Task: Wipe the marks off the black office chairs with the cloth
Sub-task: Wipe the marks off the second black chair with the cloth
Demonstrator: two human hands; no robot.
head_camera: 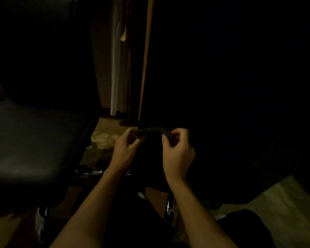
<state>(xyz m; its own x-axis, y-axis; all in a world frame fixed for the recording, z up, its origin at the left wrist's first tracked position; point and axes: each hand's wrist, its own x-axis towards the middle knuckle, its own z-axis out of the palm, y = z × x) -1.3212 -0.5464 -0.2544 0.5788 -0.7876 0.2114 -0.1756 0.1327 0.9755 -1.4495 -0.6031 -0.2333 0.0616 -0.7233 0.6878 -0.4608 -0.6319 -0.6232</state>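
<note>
Mostly dark, cloth (153, 131) barely visible btwn hands

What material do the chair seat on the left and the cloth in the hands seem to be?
Seat: probably leather or vinyl; smooth black surface with a dull sheen. Cloth: seemingly dark woven or knitted fabric, faintly ribbed; too dim to be sure.

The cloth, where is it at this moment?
In the head view the cloth is near the centre, stretched between the left hand and the right hand, to the right of the black chair seat.

Left hand (124, 147), right hand (177, 151) pinching
</note>
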